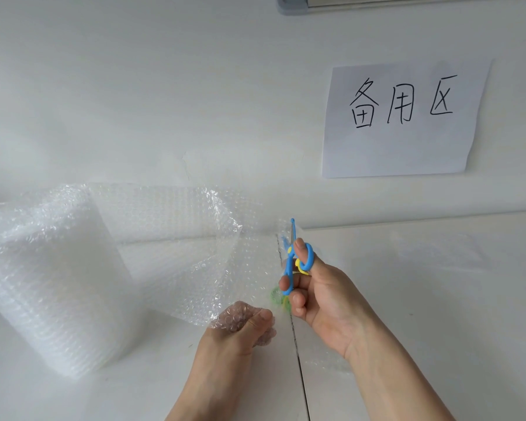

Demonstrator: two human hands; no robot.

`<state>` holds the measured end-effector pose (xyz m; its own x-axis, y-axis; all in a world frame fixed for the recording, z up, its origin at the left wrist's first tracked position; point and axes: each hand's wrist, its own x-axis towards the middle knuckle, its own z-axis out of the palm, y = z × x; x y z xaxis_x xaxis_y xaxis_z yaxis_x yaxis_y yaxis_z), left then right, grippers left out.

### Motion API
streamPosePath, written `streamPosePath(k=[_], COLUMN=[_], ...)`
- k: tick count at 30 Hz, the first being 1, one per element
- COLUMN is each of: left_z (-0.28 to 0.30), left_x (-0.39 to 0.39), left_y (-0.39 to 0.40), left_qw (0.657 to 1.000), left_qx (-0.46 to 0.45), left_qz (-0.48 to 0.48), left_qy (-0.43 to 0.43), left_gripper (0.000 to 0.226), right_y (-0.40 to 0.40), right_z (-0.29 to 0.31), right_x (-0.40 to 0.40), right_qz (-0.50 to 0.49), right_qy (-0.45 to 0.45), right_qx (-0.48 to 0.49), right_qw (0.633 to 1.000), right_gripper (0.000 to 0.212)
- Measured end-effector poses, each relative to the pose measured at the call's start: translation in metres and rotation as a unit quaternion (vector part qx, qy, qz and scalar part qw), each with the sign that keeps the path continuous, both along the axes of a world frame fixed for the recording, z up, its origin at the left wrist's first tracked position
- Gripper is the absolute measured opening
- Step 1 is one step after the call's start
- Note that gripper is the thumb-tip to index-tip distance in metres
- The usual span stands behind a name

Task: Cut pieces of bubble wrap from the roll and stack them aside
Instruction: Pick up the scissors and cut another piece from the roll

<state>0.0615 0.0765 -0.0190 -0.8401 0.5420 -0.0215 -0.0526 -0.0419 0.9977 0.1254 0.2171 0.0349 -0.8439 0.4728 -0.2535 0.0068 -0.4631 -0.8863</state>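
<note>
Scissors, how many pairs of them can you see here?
1. The blue scissors are held in the right hand, blades up at the cut edge of the bubble wrap sheet. A green-yellow shape shows through the wrap just below; unclear what it is.

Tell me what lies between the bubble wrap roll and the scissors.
In the head view, a loose sheet of bubble wrap spans from the roll to the scissors; the left hand pinches its near edge.

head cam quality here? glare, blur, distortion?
Head view: soft even light, faint shadows. Bubble wrap roll washes out against the white table, with small specular glints. Wide-angle bends the table's back edge. Scissors, right hand, left hand and wall sign are sharp.
</note>
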Motion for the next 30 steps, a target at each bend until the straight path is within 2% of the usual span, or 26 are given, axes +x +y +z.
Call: streamPosePath(k=[7,17,26,30], left_z=[-0.0012,-0.0002,0.0021,0.003], left_x=[-0.0011,-0.0002,0.001,0.0014], left_y=[0.0005,0.0011,0.0007,-0.0006], left_qw=[1.0,1.0,1.0,1.0], left_qx=[0.002,-0.008,-0.018,-0.022], left_qz=[-0.01,-0.013,-0.011,-0.015], left_qy=[-0.002,-0.002,-0.008,-0.005], left_gripper=[0.03,0.018,0.018,0.02], right_y=[0.0037,0.0068,0.0076,0.0071], right_z=[-0.0048,-0.0036,-0.0029,-0.0014], right_x=[-0.0028,-0.0042,-0.0075,-0.0085], right_qz=[-0.018,-0.024,-0.044,-0.042], right_qy=[0.017,0.025,0.037,0.04], right_qx=[0.025,0.035,0.0,-0.004], right_qw=[0.999,0.999,0.998,0.998], right_gripper=[0.038,0.037,0.034,0.04])
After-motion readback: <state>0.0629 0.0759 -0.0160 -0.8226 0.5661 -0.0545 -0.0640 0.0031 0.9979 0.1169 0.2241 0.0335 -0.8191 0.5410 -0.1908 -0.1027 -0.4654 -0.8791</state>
